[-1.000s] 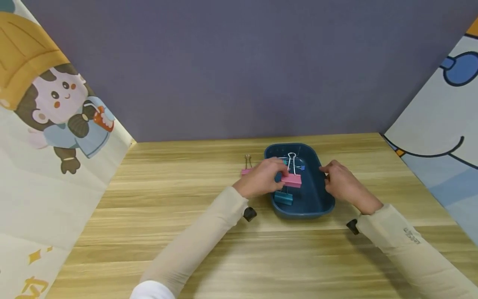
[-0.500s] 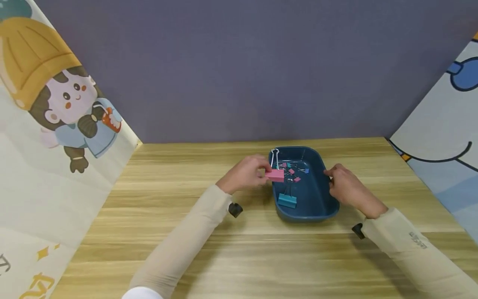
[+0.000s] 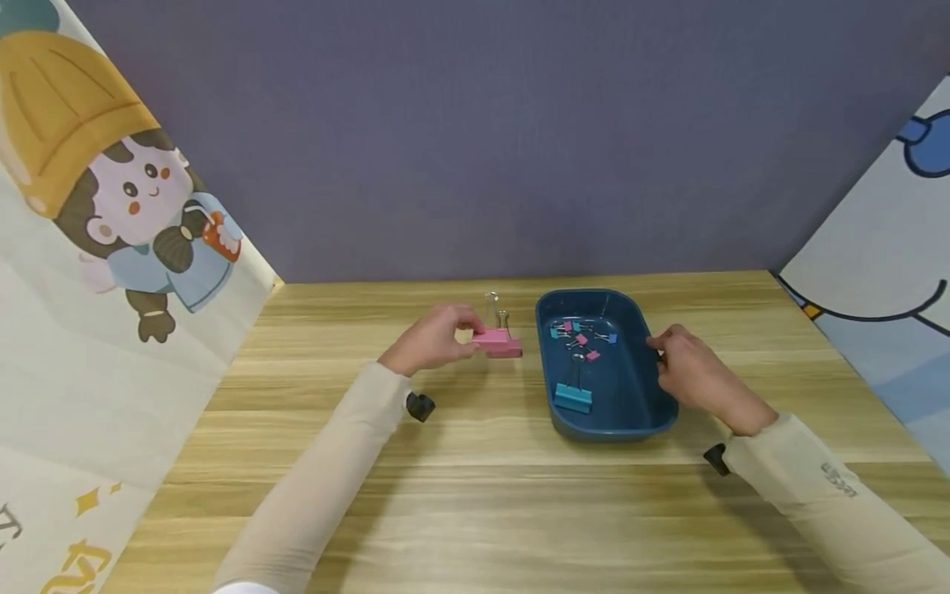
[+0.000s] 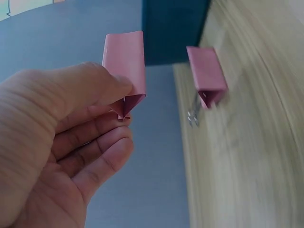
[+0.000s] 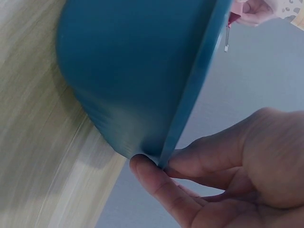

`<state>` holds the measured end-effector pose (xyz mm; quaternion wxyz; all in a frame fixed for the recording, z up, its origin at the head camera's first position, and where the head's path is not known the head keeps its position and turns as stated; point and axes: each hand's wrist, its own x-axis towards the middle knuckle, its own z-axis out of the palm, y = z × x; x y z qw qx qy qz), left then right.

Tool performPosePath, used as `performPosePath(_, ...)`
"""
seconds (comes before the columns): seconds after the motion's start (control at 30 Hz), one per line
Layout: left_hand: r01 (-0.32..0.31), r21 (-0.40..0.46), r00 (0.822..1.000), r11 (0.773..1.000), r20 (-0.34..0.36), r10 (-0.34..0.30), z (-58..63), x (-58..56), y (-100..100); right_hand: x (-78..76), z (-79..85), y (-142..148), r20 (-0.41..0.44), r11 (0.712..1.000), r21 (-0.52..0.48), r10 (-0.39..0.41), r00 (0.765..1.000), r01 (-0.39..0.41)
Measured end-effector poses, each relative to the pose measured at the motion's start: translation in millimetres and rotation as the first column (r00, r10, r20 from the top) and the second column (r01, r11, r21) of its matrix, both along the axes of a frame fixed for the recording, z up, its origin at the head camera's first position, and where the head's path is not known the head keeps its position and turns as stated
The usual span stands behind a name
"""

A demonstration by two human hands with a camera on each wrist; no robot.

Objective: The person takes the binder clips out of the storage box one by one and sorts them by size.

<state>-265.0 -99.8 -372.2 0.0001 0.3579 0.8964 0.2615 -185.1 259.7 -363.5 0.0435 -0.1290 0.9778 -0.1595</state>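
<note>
My left hand (image 3: 438, 337) pinches a large pink binder clip (image 4: 126, 61) between thumb and fingers, its wire handles pointing away. A second pink binder clip (image 4: 208, 71) lies on the table just beyond, and the held one overlaps it in the head view. To the right is a dark blue plastic bin (image 3: 623, 388), its right rim pinched between the thumb and fingers of my right hand (image 3: 693, 371). Inside the bin lie a large teal binder clip (image 3: 574, 398) near the front left and several small pink, teal and blue binder clips (image 3: 581, 339) toward the back.
The wood-grain table (image 3: 445, 495) ends at a plain grey-purple wall (image 3: 475, 140) behind the bin. Side panels with cartoon prints, one of a figure in a yellow hat (image 3: 82, 91), stand to the left and right.
My left hand has carried the large pink binder clip from over the bin leftward, to beside the other pink clip on the table. My right hand keeps hold of the bin's rim.
</note>
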Motion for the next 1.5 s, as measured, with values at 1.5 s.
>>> performPosePath(1.5, -0.051, -0.104, 0.994, 0.993, 0.089, 0.061, -46.7, -29.3, -21, -2.3, -3.5, -1, -0.035, 1.000, 0.013, -0.004, 0.999, 0.004)
